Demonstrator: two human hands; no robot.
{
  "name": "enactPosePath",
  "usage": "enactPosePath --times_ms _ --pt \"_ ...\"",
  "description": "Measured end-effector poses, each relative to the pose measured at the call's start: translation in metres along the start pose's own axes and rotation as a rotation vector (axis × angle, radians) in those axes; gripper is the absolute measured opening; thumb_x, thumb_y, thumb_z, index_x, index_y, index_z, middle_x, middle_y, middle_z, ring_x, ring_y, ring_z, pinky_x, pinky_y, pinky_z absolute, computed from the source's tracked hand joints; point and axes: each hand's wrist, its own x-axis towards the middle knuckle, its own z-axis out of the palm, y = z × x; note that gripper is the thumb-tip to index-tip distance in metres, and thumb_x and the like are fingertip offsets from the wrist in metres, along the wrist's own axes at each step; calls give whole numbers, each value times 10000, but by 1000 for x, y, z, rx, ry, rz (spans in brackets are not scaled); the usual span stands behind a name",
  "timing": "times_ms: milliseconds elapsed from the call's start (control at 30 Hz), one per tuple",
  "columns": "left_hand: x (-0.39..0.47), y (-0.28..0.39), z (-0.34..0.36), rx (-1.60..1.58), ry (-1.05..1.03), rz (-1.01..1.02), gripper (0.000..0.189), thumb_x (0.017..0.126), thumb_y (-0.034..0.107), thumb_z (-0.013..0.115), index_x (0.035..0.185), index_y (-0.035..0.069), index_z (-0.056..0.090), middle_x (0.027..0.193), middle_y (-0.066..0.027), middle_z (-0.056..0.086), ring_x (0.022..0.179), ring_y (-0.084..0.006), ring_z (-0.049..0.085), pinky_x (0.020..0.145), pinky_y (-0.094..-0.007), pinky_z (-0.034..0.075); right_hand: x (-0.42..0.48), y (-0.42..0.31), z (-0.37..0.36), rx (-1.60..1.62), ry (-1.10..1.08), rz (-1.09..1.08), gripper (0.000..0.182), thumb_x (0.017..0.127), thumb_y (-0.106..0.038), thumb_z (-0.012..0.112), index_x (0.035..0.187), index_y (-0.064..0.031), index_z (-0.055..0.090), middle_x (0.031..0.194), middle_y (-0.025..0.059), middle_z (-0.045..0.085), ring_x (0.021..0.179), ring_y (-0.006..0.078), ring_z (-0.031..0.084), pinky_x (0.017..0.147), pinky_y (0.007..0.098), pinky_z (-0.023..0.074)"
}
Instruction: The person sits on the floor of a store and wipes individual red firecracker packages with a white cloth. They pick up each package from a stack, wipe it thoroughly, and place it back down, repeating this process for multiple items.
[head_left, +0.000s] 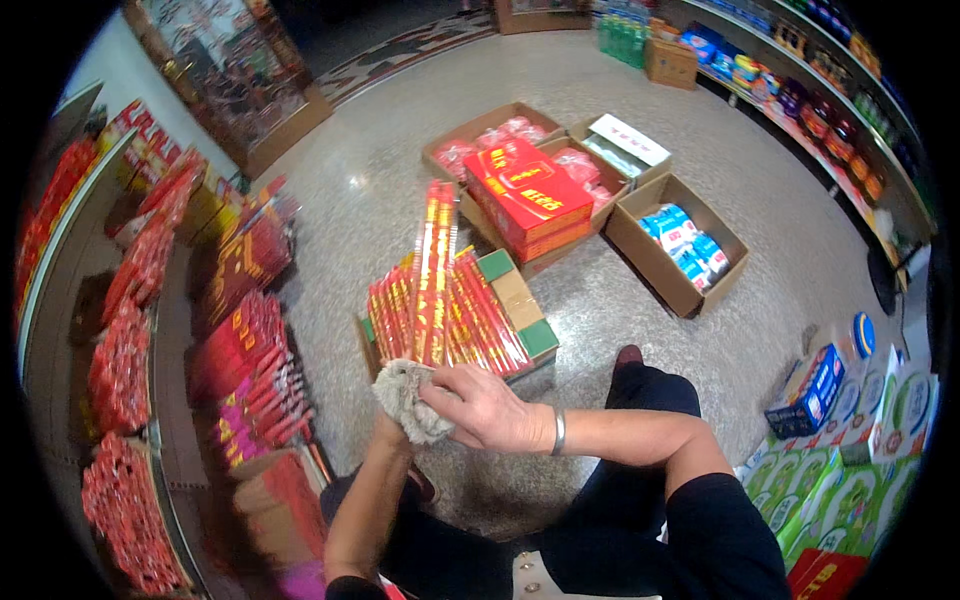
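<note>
A crumpled pale grey cloth (411, 401) is bunched in my right hand (487, 409), with a metal bangle on that wrist. The cloth covers most of my left hand (393, 429); only its wrist and a bit of finger show. Slim long red packets (433, 277) with gold print, in clear plastic, rise from behind the cloth in my left hand's grip, and the cloth lies against their lower end. Under them, similar red packets (487, 319) lie side by side in a low cardboard box (517, 300) with green corners.
Ahead stand cartons with red-wrapped goods (457, 157), a red printed box (529, 191) and an open carton (652, 281) of blue-white packs. Shelves (161, 360) with red bundles line the left. Stocked shelves (795, 82) curve along the right; green-white packages (817, 487) sit near my right knee.
</note>
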Motion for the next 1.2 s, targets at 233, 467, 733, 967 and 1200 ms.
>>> enactPosePath --times_ms 233,467,733,967,1200 --pt "8 -15 18 407 -338 -159 595 907 572 291 1268 103 345 757 -96 527 551 -184 534 465 -317 456 14 110 -60 -275 335 384 441 684 -37 608 1109 -5 495 975 178 467 919 350 505 779 412 438" --pt "17 -5 6 359 -193 -152 658 889 621 260 1186 58 425 804 -83 555 594 -147 565 467 -275 487 16 54 -11 -151 182 20 452 676 -88 628 1118 -42 540 916 148 491 793 309 530 700 407 446" --pt "10 7 2 516 -338 -138 896 776 751 242 1331 51 312 798 -67 544 543 -132 550 448 -259 479 16 89 -23 -225 182 367 357 688 -31 605 1037 -10 537 921 179 517 856 352 537 740 399 460" --pt "12 -6 -13 443 -446 -224 872 796 737 244 1331 52 322 787 -82 546 557 -140 556 477 -269 477 7 100 -37 -245 166 415 444 688 -17 571 1128 -35 517 954 156 507 911 336 513 783 429 433" --pt "0 2 -5 453 -329 -112 890 772 758 262 1292 42 352 788 -80 564 554 -144 564 452 -264 475 6 60 -14 -213 6 203 428 688 -42 600 1105 -1 512 903 162 515 834 306 544 730 390 459"
